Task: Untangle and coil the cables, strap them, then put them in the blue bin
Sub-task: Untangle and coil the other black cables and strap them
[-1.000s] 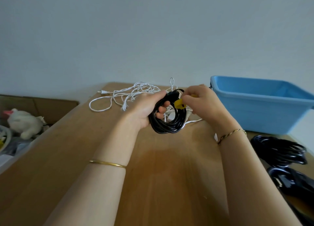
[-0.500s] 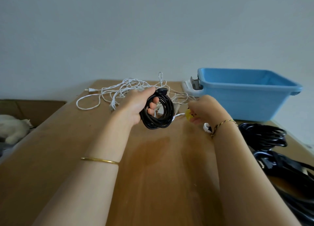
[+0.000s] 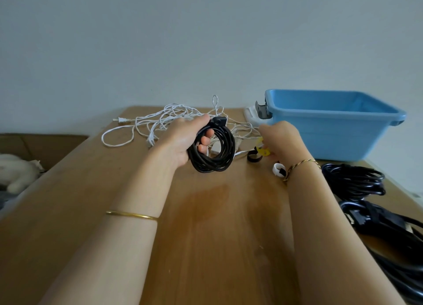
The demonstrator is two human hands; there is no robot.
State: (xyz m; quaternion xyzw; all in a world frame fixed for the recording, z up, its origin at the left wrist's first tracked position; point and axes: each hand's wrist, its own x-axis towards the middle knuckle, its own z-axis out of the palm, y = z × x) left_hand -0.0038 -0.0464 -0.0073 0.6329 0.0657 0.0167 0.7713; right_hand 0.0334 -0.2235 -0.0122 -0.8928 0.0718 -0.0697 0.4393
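Black coiled cable (image 3: 214, 152) gripped in left hand (image 3: 183, 142); right hand (image 3: 282, 139) pinches yellow strap (image 3: 262, 149).

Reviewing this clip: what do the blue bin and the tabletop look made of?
Blue bin: apparently moulded plastic, smooth with a soft sheen, uniform colour and rolled rim. Tabletop: wood or wood-look laminate, brown grain streaks, satin finish; which one is unclear.

A white plush toy (image 3: 17, 170) lies off the wooden desk's (image 3: 96, 190) left edge, beside a brown cardboard box (image 3: 43, 144). A pale wall (image 3: 206, 41) rises behind the desk's far edge.
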